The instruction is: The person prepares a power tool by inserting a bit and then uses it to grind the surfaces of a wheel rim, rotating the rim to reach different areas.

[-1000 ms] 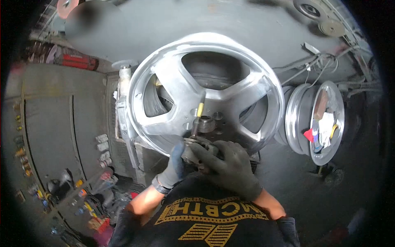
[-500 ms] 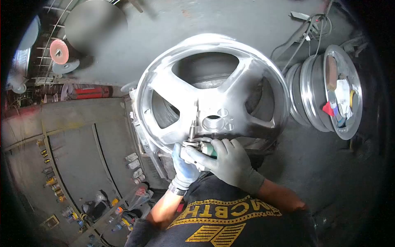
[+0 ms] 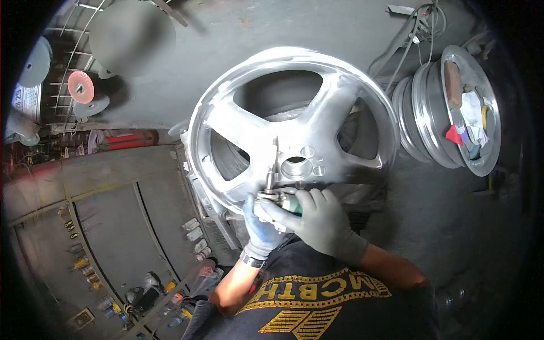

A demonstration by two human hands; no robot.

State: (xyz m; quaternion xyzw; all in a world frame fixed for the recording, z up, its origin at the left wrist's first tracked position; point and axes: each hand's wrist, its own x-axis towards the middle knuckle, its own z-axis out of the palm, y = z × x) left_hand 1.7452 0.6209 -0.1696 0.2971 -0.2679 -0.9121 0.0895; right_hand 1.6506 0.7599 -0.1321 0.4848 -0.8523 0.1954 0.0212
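My left hand, in a light glove with a watch at the wrist, is closed around the head end of an angle grinder. My gloved right hand wraps the green body of the angle grinder from the right. A thin metal spindle juts from its head toward a large silver alloy wheel, left of the centre bore. Glare hides whether the tip touches the wheel. The wheel's spokes look bright at left and dull grey at lower right.
More wheel rims stand at right, the outermost holding a brown block, papers and small items. Cables hang at upper right. Grinding discs and a wire rack are at upper left. Several bottles and cans lie at lower left.
The view has shifted a little. My hands and the grinder sit slightly further right, with the spindle tip a bit nearer the centre bore. Both hands keep their hold.
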